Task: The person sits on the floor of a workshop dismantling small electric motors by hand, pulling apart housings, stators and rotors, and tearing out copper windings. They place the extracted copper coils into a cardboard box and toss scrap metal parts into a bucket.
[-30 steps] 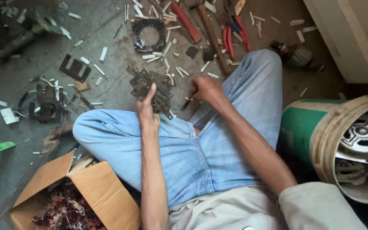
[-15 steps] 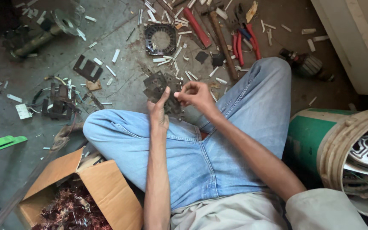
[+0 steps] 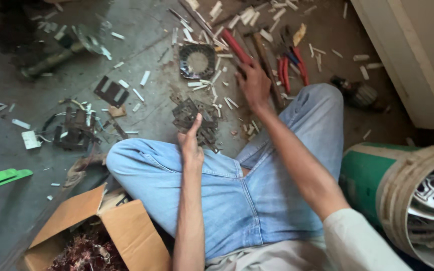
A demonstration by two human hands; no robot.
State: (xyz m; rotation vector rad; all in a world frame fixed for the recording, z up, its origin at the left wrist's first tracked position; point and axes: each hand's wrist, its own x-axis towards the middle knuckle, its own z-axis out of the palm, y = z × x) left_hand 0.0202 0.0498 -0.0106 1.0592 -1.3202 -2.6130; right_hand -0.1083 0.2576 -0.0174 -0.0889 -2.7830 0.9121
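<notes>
I sit cross-legged in blue jeans (image 3: 237,200) on a dirty floor. My left hand (image 3: 191,145) grips the near edge of a dark stack of metal laminations (image 3: 193,114) lying on the floor in front of my knee, thumb raised against it. My right hand (image 3: 253,84) is stretched further out, fingers spread over a long wooden tool handle (image 3: 263,54) and beside a red-handled tool (image 3: 234,44). It holds nothing that I can see. Red-handled pliers (image 3: 291,70) lie just right of that hand.
A round metal ring core (image 3: 197,60) lies beyond the stack among several white slips. A cardboard box (image 3: 126,231) with copper wire (image 3: 89,253) sits at my left thigh. A green bucket (image 3: 365,180) lies on its side at right, under a white cabinet (image 3: 418,55). Wired scrap (image 3: 74,130) lies left.
My right hand has left the lamination stack and reached forward to the tools. The left hand stays at the stack, which now rests on the floor. The camera has tilted slightly.
</notes>
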